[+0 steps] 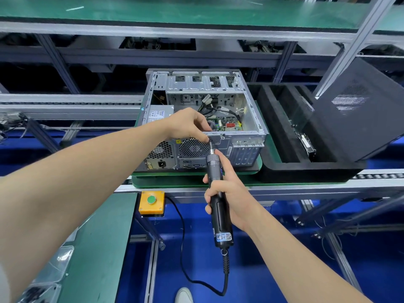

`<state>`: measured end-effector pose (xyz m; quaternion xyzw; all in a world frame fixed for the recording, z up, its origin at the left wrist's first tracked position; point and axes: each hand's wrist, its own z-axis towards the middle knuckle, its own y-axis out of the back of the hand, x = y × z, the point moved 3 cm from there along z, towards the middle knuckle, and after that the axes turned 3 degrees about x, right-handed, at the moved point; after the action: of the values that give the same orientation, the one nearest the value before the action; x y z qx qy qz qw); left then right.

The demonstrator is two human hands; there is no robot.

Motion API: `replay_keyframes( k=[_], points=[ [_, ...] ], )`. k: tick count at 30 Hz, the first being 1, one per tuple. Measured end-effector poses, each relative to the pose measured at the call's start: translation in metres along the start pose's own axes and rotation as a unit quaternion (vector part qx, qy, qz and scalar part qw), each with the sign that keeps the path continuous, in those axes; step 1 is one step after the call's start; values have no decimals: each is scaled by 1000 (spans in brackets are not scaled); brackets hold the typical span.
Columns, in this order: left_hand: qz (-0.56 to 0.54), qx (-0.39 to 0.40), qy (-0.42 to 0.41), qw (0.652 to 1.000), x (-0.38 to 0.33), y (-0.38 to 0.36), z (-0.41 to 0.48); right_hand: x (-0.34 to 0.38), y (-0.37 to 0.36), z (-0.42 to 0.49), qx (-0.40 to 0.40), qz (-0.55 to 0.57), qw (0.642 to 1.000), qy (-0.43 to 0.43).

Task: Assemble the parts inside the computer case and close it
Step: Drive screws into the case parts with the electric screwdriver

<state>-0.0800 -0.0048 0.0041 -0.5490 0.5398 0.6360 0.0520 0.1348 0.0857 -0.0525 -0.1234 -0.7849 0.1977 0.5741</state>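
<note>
An open grey computer case (249, 119) lies on its side on a green pallet (269, 149), its rear panel facing me, with the motherboard and cables showing inside. My right hand (229, 191) grips a black electric screwdriver (216, 193), whose bit tip touches the rear panel's upper edge beside the round fan grille (193, 147). My left hand (188, 124) reaches over the case and pinches something small at the bit tip; what it holds is hidden by the fingers. The black side panel (358, 110) leans in the foam tray to the right.
A black foam tray (282, 169) with slots sits right of the case and holds a drive. A yellow box with a green button (151, 202) hangs below the conveyor rail. The screwdriver's black cable loops down over the blue floor. A green bench lies at the lower left.
</note>
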Motion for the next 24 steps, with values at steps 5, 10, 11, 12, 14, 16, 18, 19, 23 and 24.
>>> replay_keyframes(
  k=[5,10,11,12,14,16,18,19,23,24],
  points=[
    [-32,6,2,999,0,0,-1,0,-1,0,2,1,1000,5],
    [-40,4,1,999,0,0,0,0,0,-1,2,-2,1000,6],
    [-39,3,0,999,0,-1,0,0,0,-2,1,-2,1000,6],
    [-38,1,0,999,0,-1,0,0,0,-2,1,-2,1000,6],
    [-37,1,0,999,0,-1,-1,1,0,-3,3,-2,1000,6],
    [-38,1,-2,999,0,-1,-1,2,-1,-3,8,-2,1000,8],
    [-44,1,-2,999,0,-1,-1,2,-2,-3,11,-2,1000,9],
    [-45,3,-2,999,0,0,-2,2,-1,-3,10,-3,1000,10],
    [-23,23,-9,999,-1,0,-3,1,1,-3,5,-7,1000,9],
    [-15,23,-12,1000,-1,0,-3,1,1,-3,2,-6,1000,9]
  ],
)
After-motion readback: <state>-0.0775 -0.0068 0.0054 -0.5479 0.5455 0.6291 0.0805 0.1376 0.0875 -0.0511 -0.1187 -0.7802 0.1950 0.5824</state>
